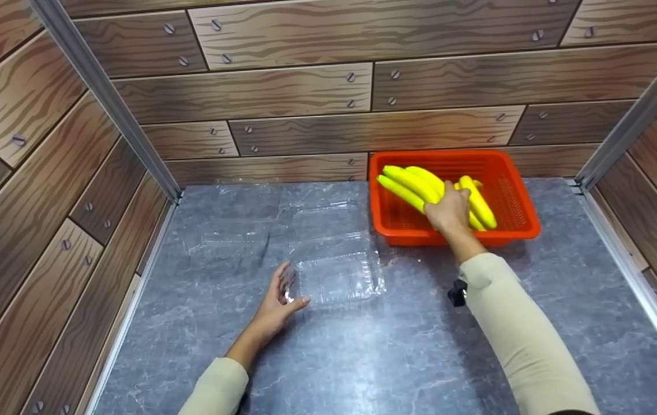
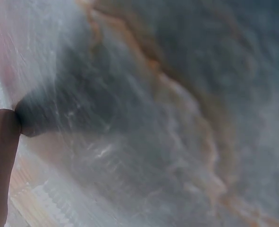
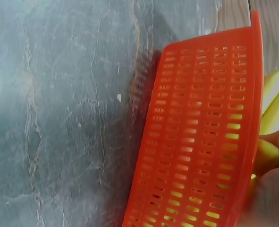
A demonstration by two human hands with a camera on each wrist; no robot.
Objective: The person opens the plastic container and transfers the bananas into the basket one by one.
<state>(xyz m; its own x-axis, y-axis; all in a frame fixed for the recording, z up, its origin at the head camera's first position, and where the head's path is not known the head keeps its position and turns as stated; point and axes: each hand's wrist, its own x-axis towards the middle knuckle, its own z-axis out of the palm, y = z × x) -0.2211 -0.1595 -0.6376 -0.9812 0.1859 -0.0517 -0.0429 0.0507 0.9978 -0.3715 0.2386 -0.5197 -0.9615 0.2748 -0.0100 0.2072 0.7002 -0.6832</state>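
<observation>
My right hand [image 1: 448, 208] reaches over the front rim of the red plastic basket [image 1: 382, 227] and grips long yellow bananas [image 1: 412, 183]. In the right wrist view, banana ends [image 3: 267, 153] show beside that hand, which is partly cut off by the frame. Another banana [image 1: 478, 202] lies in the basket to the right of the hand. My left hand [image 1: 273, 308] is at the left side of a clear plastic clamshell box [image 1: 334, 279], its thumb and fingers spread and extended. The left wrist view shows only a dark digit [image 2: 2, 156] against clear plastic.
More clear plastic boxes [image 1: 236, 236] lie on the grey marbled table [image 1: 420, 357], left of and behind the nearest one. Wood-patterned walls [image 1: 299, 92] with metal corner posts [image 1: 115, 98] enclose the table at the back and both sides.
</observation>
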